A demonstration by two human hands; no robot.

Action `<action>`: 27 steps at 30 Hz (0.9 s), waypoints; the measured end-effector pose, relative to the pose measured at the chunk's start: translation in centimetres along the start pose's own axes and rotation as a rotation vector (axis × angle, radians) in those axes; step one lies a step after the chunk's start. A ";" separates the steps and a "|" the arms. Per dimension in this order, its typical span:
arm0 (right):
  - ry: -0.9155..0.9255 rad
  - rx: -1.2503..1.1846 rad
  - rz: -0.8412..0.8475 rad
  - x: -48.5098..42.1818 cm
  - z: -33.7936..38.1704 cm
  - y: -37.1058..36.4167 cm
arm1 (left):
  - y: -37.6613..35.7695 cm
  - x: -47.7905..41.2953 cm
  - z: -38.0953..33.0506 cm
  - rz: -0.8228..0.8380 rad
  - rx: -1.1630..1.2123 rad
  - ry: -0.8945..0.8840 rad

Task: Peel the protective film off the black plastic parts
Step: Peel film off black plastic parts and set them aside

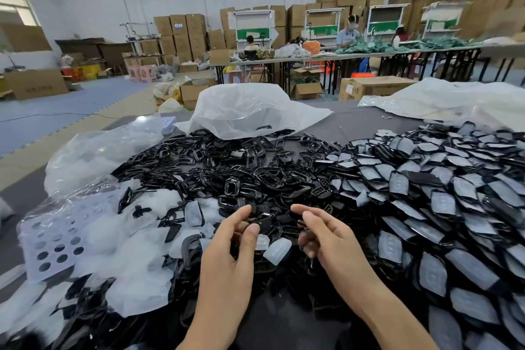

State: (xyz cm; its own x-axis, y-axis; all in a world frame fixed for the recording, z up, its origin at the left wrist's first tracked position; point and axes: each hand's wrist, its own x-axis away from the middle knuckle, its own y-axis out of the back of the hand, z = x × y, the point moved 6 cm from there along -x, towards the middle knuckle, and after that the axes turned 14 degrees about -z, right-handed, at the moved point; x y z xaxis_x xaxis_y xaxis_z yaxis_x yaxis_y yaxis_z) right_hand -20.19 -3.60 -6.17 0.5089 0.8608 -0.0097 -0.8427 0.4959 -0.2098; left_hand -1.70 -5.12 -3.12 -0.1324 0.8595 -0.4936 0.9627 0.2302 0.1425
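Observation:
My left hand pinches a small black plastic part between thumb and fingers, just above the heap. My right hand hovers a little to the right of it, fingers loosely curled, index and thumb apart, with nothing plainly held. Two translucent white film pieces lie right below the part, between my hands. To the right spreads a pile of film-covered black parts. Bare black frames fill the middle. Peeled films are heaped at the left.
A white plastic bag stands open behind the frames, and another bag lies at the back right. A perforated lilac sheet lies at the left. Cardboard boxes and people at long tables are far behind.

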 end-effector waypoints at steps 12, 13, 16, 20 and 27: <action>-0.162 -0.513 -0.091 -0.3 -0.1 0.3 | -0.3 0.2 0.5 0.017 0.094 0.121; -0.188 -0.583 -0.075 -0.2 0.1 0.3 | -0.4 0.2 0.5 0.027 0.099 0.112; -0.244 -0.751 -0.048 0.2 0.7 0.3 | -0.6 0.3 0.0 0.082 0.059 0.043; -0.275 -0.722 -0.028 0.5 0.7 0.3 | -1.0 0.8 -0.3 0.172 -0.002 -0.053; -0.348 -0.642 0.095 0.9 0.4 -0.5 | -0.9 0.6 0.3 0.124 0.002 -0.003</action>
State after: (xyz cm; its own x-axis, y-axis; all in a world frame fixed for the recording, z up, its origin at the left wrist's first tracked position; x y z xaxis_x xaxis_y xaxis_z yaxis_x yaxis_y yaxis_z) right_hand -19.36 -3.05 -5.64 0.2637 0.9362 0.2323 -0.5574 0.3444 -0.7554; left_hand -2.55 -4.93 -3.82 -0.0120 0.8801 -0.4746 0.9720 0.1217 0.2011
